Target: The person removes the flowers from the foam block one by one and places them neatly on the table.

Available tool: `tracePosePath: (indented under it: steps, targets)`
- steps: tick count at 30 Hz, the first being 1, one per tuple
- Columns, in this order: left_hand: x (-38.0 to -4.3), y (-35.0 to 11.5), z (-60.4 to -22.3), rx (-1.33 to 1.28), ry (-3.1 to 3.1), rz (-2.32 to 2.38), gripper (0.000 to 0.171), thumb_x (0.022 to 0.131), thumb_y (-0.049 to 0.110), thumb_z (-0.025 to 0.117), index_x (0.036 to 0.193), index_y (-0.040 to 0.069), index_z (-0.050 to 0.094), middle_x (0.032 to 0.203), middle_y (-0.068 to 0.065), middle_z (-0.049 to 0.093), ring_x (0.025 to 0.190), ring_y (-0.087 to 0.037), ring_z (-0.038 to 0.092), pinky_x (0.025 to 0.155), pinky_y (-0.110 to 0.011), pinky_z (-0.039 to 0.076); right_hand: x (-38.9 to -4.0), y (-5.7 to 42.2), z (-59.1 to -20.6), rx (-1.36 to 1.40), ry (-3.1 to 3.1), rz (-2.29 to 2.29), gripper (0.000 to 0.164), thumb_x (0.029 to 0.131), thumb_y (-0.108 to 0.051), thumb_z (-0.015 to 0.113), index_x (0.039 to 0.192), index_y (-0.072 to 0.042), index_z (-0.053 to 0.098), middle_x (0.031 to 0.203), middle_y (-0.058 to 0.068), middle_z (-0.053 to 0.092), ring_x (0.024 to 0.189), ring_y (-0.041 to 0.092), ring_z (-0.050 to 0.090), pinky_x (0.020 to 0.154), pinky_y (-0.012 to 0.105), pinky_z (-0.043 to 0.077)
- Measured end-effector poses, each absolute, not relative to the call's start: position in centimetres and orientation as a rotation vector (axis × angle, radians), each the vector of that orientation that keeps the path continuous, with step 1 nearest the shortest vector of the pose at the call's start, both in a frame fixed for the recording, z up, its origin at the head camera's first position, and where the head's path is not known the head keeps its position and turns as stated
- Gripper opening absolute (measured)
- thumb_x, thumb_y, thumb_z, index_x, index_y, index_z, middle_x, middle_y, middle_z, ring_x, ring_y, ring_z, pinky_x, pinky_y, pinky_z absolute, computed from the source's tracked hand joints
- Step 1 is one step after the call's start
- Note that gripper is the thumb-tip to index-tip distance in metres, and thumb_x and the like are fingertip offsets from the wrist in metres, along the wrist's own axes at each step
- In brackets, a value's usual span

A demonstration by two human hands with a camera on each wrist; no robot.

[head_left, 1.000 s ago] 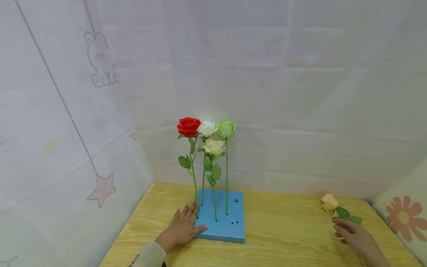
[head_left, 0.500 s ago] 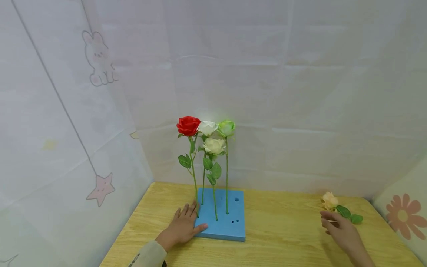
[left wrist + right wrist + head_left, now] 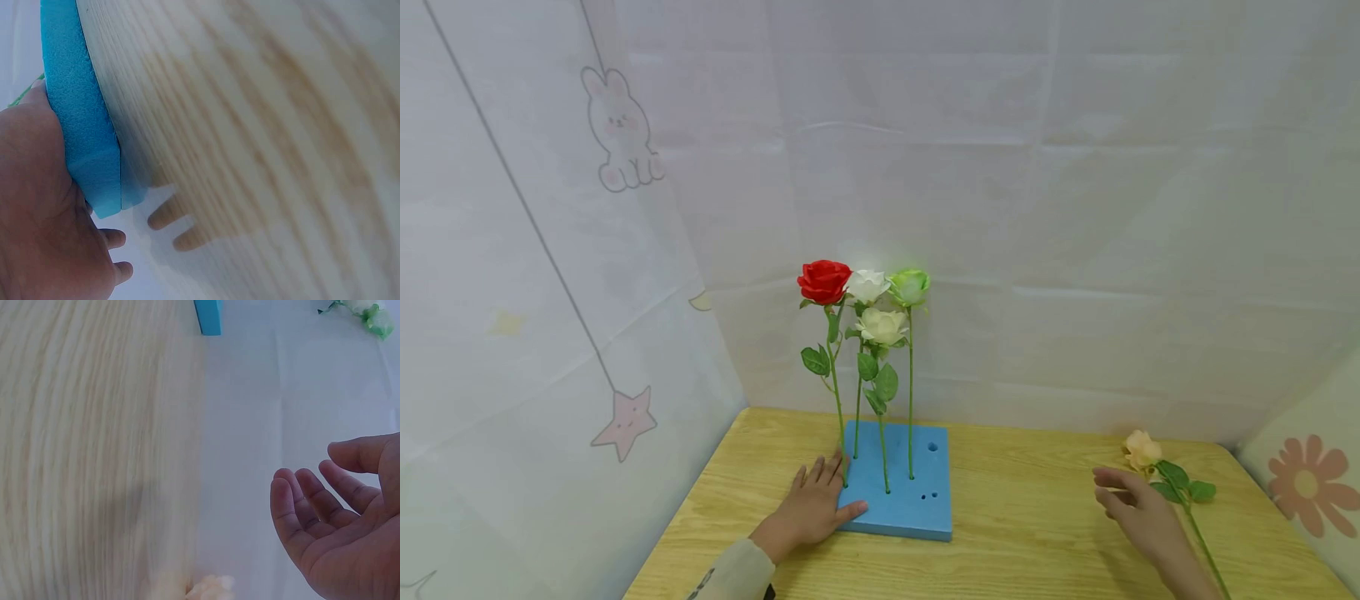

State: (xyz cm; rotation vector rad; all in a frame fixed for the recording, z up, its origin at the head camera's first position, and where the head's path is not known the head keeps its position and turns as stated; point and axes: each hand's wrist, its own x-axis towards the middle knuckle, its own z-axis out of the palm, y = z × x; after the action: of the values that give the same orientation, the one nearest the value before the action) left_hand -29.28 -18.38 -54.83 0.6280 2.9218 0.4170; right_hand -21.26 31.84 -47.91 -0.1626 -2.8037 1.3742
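A blue foam block [image 3: 910, 523] with several holes lies on the table. Upright in it stand a red rose [image 3: 823, 282], a white rose [image 3: 868, 287], a green rose [image 3: 911, 287] and a cream rose [image 3: 882, 327]. My left hand [image 3: 808, 510] rests along the block's left side, fingers spread and thumb over its front edge; the left wrist view shows the palm side against the foam. My right hand [image 3: 1138, 510] hovers over the table, holding nothing, fingers loosely bent. Just right of it a peach rose [image 3: 1142, 450] lies flat, its leaves and stem visible.
The wooden table [image 3: 1015, 517] extends between the block and my right hand. A pale cloth backdrop [image 3: 1075, 250] rises behind the table, with printed cloth sides left and right. In the right wrist view, part of the block [image 3: 209, 317] appears at the top.
My right hand has moved left, away from the peach rose, which stays lying there with more of its stem uncovered. The left hand and the block keep their places.
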Motion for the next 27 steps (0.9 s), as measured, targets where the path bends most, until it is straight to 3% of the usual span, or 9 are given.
tracePosePath:
  steps: [8, 15, 21, 27]
  targets:
    - [-29.3, -18.4, -55.1, 0.63, 2.919, 0.429, 0.097, 0.097, 0.076, 0.032, 0.161, 0.003, 0.023, 0.169, -0.015, 0.014, 0.152, -0.047, 0.017, 0.116, -0.07, 0.015, -21.4, 30.1, -47.3, -0.138, -2.775, 1.405, 0.058, 0.101, -0.045, 0.062, 0.142, -0.005, 0.056, 0.142, 0.017, 0.058, 0.1, 0.002, 0.064, 0.08, 0.026, 0.057]
    - [-29.3, -18.4, -55.1, 0.634, 2.915, 0.431, 0.093, 0.099, 0.072, 0.035, 0.16, 0.002, 0.028, 0.169, -0.015, 0.013, 0.152, -0.048, 0.016, 0.116, -0.071, 0.014, -21.4, 28.3, -46.8, -0.101, -2.767, 1.438, 0.062, 0.099, -0.051, 0.061, 0.144, -0.008, 0.055, 0.143, 0.015, 0.057, 0.108, 0.016, 0.065, 0.086, 0.035, 0.057]
    - [-29.3, -18.4, -54.9, 0.628, 2.91, 0.447, 0.092, 0.1, 0.07, 0.037, 0.16, 0.002, 0.025, 0.169, -0.016, 0.012, 0.151, -0.049, 0.015, 0.116, -0.071, 0.013, -21.8, 26.9, -46.9, -0.082, -2.715, 1.485, 0.055, 0.099, -0.048, 0.063, 0.142, -0.014, 0.058, 0.141, 0.01, 0.06, 0.108, 0.013, 0.065, 0.083, 0.028, 0.057]
    - [-29.4, -18.4, -55.2, 0.637, 2.925, 0.446, 0.092, 0.1, 0.071, 0.036, 0.16, 0.002, 0.026, 0.169, -0.016, 0.013, 0.151, -0.049, 0.016, 0.115, -0.071, 0.014, -22.4, 25.5, -47.0, -0.01, -2.651, 1.541, 0.05, 0.099, -0.041, 0.065, 0.139, -0.012, 0.059, 0.138, 0.01, 0.061, 0.107, 0.012, 0.065, 0.085, 0.027, 0.057]
